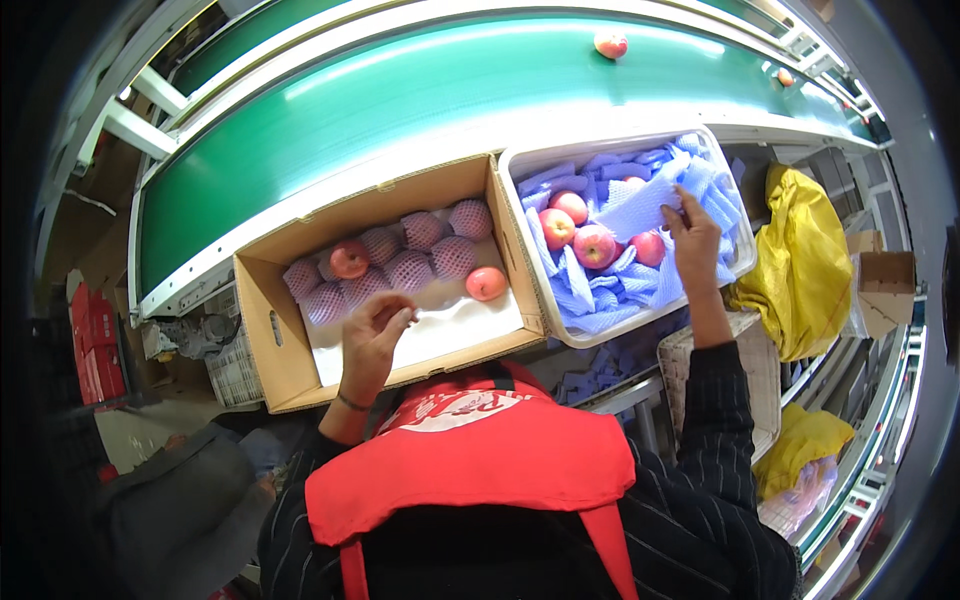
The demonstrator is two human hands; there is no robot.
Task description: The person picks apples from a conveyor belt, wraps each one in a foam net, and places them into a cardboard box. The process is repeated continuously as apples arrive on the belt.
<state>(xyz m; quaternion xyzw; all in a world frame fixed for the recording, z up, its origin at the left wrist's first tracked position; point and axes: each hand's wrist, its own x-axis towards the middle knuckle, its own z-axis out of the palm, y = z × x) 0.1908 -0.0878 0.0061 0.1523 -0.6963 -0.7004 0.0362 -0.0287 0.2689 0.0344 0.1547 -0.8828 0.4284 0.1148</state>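
My left hand (375, 337) is over the near part of a cardboard box (283, 382); its thumb and fingertips are close together and nothing shows between them. In the box, several apples in pink foam nets (410, 271) lie in rows, with a bare apple (349, 259) on top of them and another bare apple (486, 283) at the right on a white tray (465, 322). My right hand (694, 232) pinches a bluish foam net sleeve (643, 201) over a white plastic crate (739, 262). Several bare apples (595, 246) rest among more foam sleeves in that crate.
A green conveyor belt (450, 82) runs beyond both containers, carrying an apple (611, 45) and a smaller-looking one farther right. Yellow sacks (802, 262) and a pale basket (765, 375) are at the right. Another person's grey-clothed arm (187, 495) is at lower left.
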